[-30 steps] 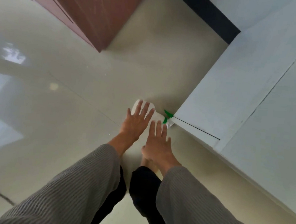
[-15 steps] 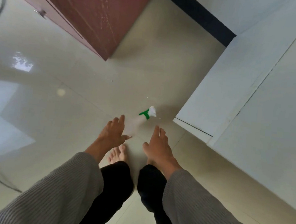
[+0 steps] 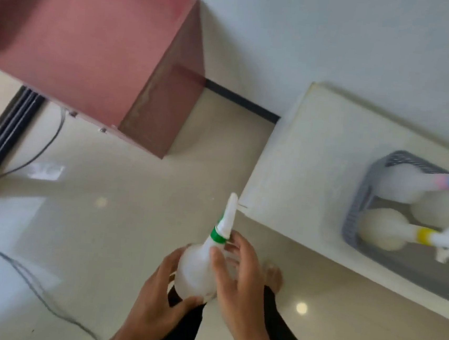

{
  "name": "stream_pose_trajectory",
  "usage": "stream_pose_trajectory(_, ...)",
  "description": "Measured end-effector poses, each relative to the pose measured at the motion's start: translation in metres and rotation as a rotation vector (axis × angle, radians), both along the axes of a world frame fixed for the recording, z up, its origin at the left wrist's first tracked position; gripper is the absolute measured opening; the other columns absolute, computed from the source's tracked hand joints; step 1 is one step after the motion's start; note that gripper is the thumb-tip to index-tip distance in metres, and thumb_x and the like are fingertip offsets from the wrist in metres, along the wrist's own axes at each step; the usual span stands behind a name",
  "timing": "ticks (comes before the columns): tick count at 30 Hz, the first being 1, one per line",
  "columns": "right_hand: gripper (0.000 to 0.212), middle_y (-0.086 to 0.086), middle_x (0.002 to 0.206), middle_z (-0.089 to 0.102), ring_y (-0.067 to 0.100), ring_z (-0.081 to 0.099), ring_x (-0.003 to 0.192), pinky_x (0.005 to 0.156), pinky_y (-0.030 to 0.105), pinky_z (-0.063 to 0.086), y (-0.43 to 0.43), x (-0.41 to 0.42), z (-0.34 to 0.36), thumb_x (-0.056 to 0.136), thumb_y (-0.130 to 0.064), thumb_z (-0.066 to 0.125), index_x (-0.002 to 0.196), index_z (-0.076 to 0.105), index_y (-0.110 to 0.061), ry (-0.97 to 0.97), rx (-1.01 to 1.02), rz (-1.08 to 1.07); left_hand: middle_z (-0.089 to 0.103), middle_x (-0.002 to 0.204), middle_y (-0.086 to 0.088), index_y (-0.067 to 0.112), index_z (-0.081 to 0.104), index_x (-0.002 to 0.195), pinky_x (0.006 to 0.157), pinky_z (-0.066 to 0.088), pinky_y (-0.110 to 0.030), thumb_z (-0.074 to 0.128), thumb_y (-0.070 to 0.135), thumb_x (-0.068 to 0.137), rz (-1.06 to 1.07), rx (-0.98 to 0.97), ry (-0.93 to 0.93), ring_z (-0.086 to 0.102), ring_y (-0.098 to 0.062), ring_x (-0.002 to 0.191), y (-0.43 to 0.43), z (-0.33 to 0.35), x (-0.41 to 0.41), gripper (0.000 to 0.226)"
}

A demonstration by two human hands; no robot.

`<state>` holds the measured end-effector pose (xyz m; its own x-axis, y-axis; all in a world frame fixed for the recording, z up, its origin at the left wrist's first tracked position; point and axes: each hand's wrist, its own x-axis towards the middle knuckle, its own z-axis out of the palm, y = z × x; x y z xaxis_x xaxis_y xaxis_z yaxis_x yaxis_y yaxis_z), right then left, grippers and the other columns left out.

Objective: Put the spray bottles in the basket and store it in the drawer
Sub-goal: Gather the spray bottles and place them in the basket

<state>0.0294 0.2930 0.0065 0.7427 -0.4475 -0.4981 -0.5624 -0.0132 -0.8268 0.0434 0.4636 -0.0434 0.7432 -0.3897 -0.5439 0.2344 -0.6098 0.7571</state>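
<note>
I hold a white spray bottle with a green collar (image 3: 197,266) upright in front of me, over the floor. My left hand (image 3: 159,295) wraps its lower body and my right hand (image 3: 235,275) grips its right side near the neck. A grey basket (image 3: 356,210) stands on the white cabinet top (image 3: 301,160) at the right. In the basket lie a white bottle with a yellow collar (image 3: 384,232), a bottle with a pink collar and blue head (image 3: 406,181), and a third white bottle (image 3: 439,209).
A reddish-brown cabinet (image 3: 92,47) stands at the upper left against the wall. A dark cable (image 3: 17,259) runs across the glossy tile floor at the left. My bare foot (image 3: 273,278) shows below the bottle.
The green-collared bottle was lying on the floor by the cabinet; both hands have picked it up and raised it. The view has swung up, so the cabinet top and basket show.
</note>
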Motion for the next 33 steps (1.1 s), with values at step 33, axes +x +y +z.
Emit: stream_pose_trajectory(33,0.035,0.005,0.119,0.064,0.012,0.059,0.109,0.094,0.018,0.049,-0.380,-0.183,0.007,0.092,-0.022,0.063,0.124,0.059,-0.009,-0.167,-0.464,-0.298,0.047,0.144,-0.008,0.014,0.041,0.142,0.086,0.054,-0.041,0.077,0.015,0.078,-0.521,0.174,-0.461,0.059,-0.029,0.119,-0.486,0.025,-0.119,0.074)
